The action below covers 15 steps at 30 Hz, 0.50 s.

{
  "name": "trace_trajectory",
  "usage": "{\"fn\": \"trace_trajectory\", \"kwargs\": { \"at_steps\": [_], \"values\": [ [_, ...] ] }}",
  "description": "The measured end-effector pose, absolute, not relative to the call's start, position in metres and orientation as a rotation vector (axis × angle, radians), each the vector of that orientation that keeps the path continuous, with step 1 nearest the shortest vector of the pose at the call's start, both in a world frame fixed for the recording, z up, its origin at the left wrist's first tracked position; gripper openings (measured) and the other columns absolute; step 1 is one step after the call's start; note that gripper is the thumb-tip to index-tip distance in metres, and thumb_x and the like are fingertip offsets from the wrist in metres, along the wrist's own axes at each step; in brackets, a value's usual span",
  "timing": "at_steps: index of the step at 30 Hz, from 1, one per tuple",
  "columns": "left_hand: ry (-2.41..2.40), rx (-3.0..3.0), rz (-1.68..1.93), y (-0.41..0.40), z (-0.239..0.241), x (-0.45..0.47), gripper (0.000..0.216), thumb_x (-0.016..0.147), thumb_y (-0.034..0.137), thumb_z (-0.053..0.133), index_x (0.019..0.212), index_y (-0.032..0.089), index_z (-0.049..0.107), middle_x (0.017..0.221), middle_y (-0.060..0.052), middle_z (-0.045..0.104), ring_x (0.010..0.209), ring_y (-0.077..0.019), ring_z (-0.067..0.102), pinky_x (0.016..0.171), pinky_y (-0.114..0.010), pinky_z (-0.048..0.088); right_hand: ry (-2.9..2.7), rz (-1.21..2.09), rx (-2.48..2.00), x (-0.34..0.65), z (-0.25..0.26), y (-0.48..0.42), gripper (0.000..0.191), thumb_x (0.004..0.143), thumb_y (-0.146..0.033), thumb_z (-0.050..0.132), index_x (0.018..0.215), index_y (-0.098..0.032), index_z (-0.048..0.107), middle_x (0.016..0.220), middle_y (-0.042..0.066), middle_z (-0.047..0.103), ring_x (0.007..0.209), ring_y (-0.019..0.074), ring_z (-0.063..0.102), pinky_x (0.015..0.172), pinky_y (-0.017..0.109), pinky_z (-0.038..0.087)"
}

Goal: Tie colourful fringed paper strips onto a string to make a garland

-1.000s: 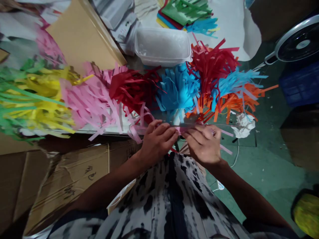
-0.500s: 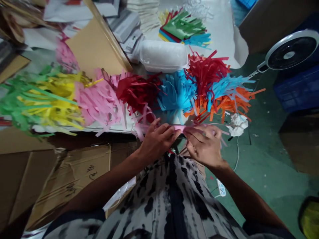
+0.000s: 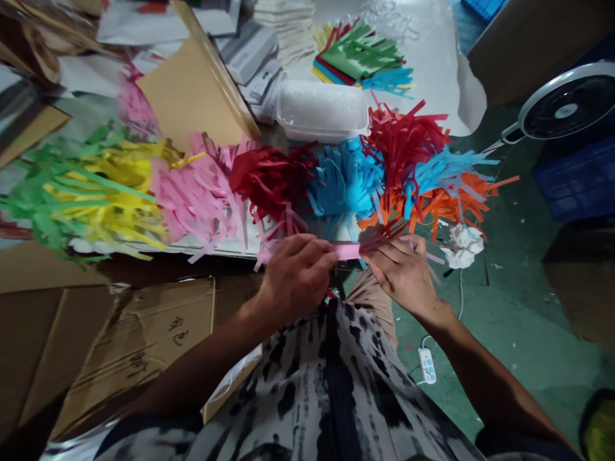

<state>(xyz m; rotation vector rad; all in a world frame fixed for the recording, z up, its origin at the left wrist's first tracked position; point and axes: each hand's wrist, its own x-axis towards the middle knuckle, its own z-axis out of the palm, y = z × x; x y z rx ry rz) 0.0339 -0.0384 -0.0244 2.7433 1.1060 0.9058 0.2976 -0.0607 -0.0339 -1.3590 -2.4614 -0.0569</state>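
Note:
A pink paper tassel is stretched between my two hands at the table's front edge. My left hand is closed on its left part, with pink fringe strips sticking out beyond the fingers. At the other end, my right hand pinches the band; the fingertips are partly hidden. Just behind the hands lie a blue fringed tassel, a dark red tassel and a pink tassel.
Yellow fringe and green fringe lie to the left. A clear plastic tub stands behind the row. Crumpled white paper is at the right. A fan stands farther right. Cardboard lies below left.
My left hand has turned and closed more into a fist around the pink tassel. More of the pink band shows between my hands. The view has shifted slightly.

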Motion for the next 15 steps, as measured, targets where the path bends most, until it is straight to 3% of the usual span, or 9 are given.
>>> {"fn": "trace_trajectory", "kwargs": {
  "at_steps": [4, 9, 15],
  "values": [
    [1.011, 2.712, 0.711, -0.030, -0.045, 0.064, 0.013, 0.104, 0.021, 0.059, 0.101, 0.015, 0.070, 0.098, -0.008, 0.075, 0.091, -0.0214, 0.063, 0.083, -0.035, 0.056, -2.479, -0.091, -1.419, 0.296, -0.034, -0.059, 0.018, 0.106, -0.024, 0.058, 0.100, -0.018, 0.073, 0.094, 0.004, 0.078, 0.088, 0.0218, 0.065, 0.098, 0.044, 0.035],
    [1.012, 2.730, 0.685, -0.025, -0.051, 0.058, 0.011, 0.105, 0.018, 0.058, 0.106, 0.014, 0.068, 0.104, -0.007, 0.074, 0.091, -0.0211, 0.061, 0.079, -0.034, 0.053, -2.506, -0.017, -1.406, 0.297, -0.032, -0.056, 0.021, 0.106, -0.036, 0.060, 0.111, -0.020, 0.074, 0.103, 0.005, 0.078, 0.094, 0.0236, 0.063, 0.096, 0.043, 0.034],
    [1.042, 2.667, 0.706, -0.023, -0.054, 0.059, 0.017, 0.106, 0.028, 0.058, 0.101, 0.016, 0.068, 0.101, -0.008, 0.073, 0.091, -0.0209, 0.062, 0.081, -0.035, 0.052, -2.485, -0.051, -1.441, 0.294, -0.037, -0.050, 0.021, 0.108, -0.030, 0.056, 0.102, -0.021, 0.075, 0.094, 0.004, 0.076, 0.090, 0.0223, 0.060, 0.095, 0.042, 0.032]
  ]
}}
